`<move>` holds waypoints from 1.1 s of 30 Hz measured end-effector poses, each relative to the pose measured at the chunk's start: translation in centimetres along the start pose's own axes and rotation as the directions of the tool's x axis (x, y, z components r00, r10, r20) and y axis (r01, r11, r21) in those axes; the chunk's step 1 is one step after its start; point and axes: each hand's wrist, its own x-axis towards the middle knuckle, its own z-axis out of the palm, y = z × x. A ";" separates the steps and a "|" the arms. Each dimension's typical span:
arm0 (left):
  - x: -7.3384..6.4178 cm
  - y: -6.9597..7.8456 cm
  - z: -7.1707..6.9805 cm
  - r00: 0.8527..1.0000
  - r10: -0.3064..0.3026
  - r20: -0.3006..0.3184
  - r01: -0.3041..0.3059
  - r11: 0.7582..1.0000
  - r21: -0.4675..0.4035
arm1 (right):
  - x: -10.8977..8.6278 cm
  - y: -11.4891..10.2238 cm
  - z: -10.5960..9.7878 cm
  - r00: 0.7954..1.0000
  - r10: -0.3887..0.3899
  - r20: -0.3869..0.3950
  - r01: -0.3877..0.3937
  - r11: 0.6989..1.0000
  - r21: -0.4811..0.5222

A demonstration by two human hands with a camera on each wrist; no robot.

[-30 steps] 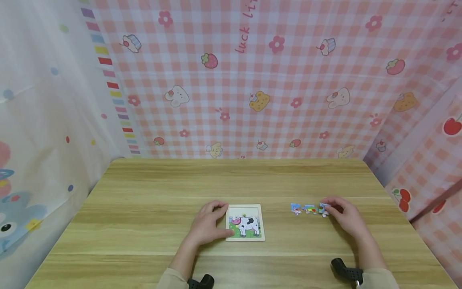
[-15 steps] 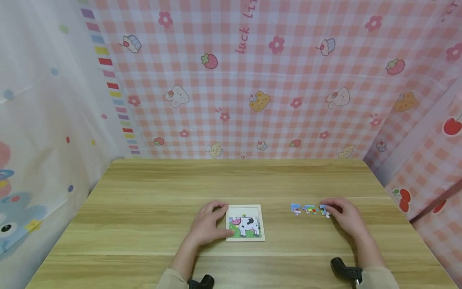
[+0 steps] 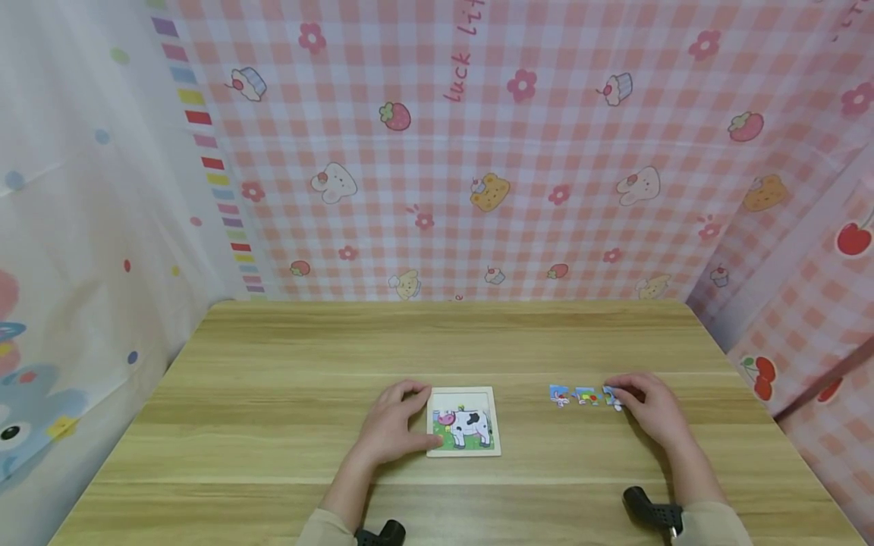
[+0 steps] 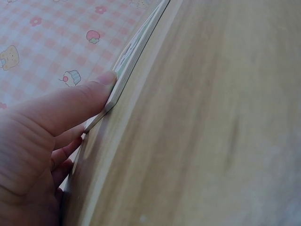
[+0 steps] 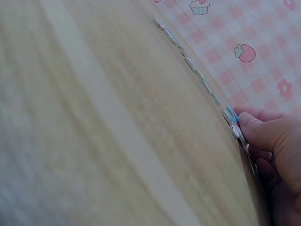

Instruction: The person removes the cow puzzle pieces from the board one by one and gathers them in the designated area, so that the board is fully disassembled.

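Now we work with a small cow puzzle board (image 3: 464, 422) that lies flat on the desk (image 3: 287, 379), near its front edge. Our left hand (image 3: 392, 423) rests against the left side of the board, and the left wrist view shows the thumb (image 4: 70, 106) pressing the edge, so this grip steadies the frame without closing around it. To the right, well apart from the board, three loose puzzle pieces (image 3: 586, 396) lie in a short row. Our right hand (image 3: 649, 406) pinches the rightmost piece (image 5: 231, 117) with the thumb and the fingertips. We judge that it is best to lift this piece cleanly, without dragging it into the neighbour just beside it. We should keep the left hand firm, so the board does not slide when a piece is pushed in.
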 end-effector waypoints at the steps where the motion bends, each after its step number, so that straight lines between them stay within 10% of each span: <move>1: 0.0 0.0 0.0 1.000 0.000 0.000 0.000 1.000 0.001 | 0.0 0.0 0.0 1.000 -0.006 -0.004 0.006 1.000 0.000; 33: 0.1 -0.3 0.2 1.000 0.004 -0.008 -0.004 1.000 0.011 | 0.0 -0.9 0.1 0.998 0.030 -0.046 -0.030 1.000 -0.004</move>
